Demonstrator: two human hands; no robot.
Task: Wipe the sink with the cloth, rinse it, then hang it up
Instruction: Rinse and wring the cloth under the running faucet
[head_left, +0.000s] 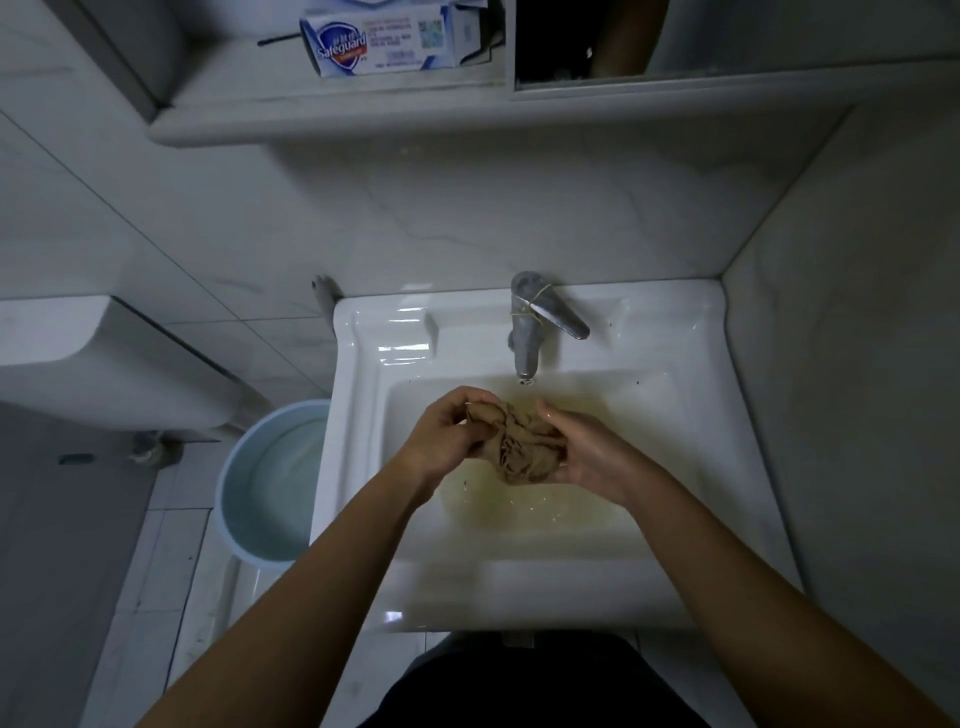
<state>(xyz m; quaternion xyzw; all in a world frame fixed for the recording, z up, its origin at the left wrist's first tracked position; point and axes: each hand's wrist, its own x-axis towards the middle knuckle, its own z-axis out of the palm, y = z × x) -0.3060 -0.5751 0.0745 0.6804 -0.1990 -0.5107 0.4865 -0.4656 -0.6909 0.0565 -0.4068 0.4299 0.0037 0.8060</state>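
Cloth (519, 447) bunched between both hands, held over the sink (363, 364) basin just below and in front of the tap (525, 332). Left hand (441, 436) closed on the cloth's left side, right hand (582, 452) cupped under and around the right side. Looked like the rinse step, wad being worked or wrung. No visible stream from the spout; could not tell if water was running. Lever turned off to the right, rubber band around the tap body.

To do it well: open the wad out under the spout, knead, then squeeze low in the basin to limit splash. Repeat until runoff clears.

Basin held a shallow pool of yellowish, murky water with specks; drain hidden. Worth flushing before hanging the cloth. No hook or rail in view.

Blue bucket (270, 483) on the floor just left of the sink, apparently holding water. Soap box (379, 44) on the shelf (322, 114) above, contents unseen.
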